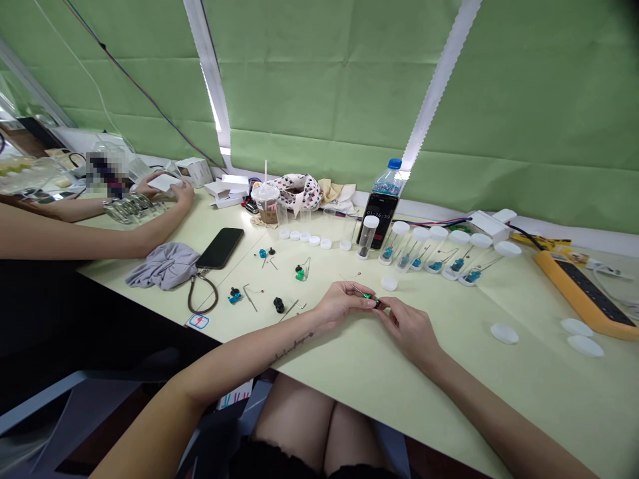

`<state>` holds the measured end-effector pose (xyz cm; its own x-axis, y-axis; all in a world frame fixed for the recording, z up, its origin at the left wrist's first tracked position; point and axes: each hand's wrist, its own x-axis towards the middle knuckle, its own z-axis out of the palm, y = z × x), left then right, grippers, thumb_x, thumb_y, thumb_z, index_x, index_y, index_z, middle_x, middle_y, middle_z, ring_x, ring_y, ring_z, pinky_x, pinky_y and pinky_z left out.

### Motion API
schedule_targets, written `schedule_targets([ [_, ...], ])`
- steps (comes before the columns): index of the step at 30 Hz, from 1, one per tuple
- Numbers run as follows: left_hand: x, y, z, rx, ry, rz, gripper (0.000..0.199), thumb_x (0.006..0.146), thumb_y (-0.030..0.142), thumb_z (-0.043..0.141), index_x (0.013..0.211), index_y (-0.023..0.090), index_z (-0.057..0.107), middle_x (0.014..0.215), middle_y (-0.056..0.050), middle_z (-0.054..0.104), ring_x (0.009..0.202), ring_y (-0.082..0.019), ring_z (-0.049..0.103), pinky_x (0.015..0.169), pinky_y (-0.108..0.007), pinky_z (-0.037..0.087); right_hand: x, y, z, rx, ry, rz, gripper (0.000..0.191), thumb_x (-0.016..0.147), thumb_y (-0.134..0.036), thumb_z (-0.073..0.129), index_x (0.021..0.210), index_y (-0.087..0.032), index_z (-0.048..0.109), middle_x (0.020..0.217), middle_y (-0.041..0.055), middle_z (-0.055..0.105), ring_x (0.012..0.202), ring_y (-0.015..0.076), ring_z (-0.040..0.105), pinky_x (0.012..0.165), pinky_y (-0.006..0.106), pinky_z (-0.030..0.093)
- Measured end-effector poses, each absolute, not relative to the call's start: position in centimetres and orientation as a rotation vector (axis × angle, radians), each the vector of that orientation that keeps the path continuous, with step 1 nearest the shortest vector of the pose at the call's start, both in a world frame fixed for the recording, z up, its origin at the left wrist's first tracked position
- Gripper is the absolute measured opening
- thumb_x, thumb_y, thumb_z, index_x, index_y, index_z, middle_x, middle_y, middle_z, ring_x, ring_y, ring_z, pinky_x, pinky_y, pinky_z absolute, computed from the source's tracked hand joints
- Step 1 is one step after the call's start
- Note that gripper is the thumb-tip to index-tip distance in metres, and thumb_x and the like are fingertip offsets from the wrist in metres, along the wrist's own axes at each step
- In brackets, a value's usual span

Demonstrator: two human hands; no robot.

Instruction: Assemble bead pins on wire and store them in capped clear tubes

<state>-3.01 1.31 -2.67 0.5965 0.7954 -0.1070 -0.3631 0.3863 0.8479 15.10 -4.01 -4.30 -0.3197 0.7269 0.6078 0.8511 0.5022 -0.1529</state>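
Observation:
Close together above the front of the table, my two hands meet on a small green-and-black part [368, 296] with a thin metal rod. My left hand [342, 306] pinches its green side between thumb and fingers. On the black end rest the fingertips of my right hand [407, 327], also closed; they partly cover it. Just behind stands a white cap [389, 283]. To the left lie a green part with bent wire [300, 273], a black part [279, 305] and a blue-and-black part [234, 295], with thin metal pieces beside them.
Several capped clear tubes [436, 251] holding blue parts stand behind my right hand. A phone [378, 219] leans on a water bottle [389, 178]. An orange power strip [589, 293] lies far right. A co-worker's hands [182, 196] hold a white box at left.

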Motion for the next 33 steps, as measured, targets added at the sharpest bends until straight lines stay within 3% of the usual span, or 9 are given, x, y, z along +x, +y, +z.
schedule_targets([
  [15,-2.96,1.64,-2.95,0.976,0.583,0.766,0.041,0.054,0.023,0.082,0.088,0.007,0.066,0.082,-0.011,0.069,0.075,-0.019,0.066,0.086,-0.039,0.047,15.06,-4.36,-4.13,-1.278,-2.127,-0.232,0.017,0.091,-0.03,0.044,0.093,-0.018,0.056,0.068,0.0005,0.065,0.058,0.0115,0.061,0.054,0.023,0.039],
  [25,-2.82,1.12,-2.44,0.895,0.533,0.803,0.037,0.058,0.024,0.08,0.088,0.008,0.065,0.08,-0.007,0.067,0.078,-0.017,0.065,0.089,-0.041,0.047,15.42,-4.01,-4.17,-1.315,-2.067,0.003,0.02,0.092,-0.035,0.044,0.099,-0.021,0.055,0.083,0.0023,0.069,0.067,0.0141,0.065,0.061,0.025,0.045],
  [29,-2.98,1.16,-2.32,0.859,0.469,0.793,0.037,0.069,0.029,0.074,0.098,0.011,0.063,0.084,-0.008,0.066,0.084,-0.017,0.064,0.091,-0.042,0.045,15.22,-4.11,-3.95,-1.313,-2.06,0.065,0.02,0.092,-0.034,0.043,0.103,-0.022,0.054,0.09,0.0037,0.069,0.071,0.0152,0.066,0.064,0.026,0.047],
  [33,-3.24,1.61,-2.27,0.863,0.473,0.73,0.043,0.071,0.027,0.073,0.11,0.013,0.062,0.087,-0.007,0.066,0.078,-0.011,0.062,0.089,-0.033,0.045,15.11,-4.25,-3.72,-1.387,-1.941,0.24,0.023,0.091,-0.039,0.043,0.105,-0.023,0.053,0.085,0.0036,0.067,0.063,0.0143,0.061,0.062,0.028,0.046],
])
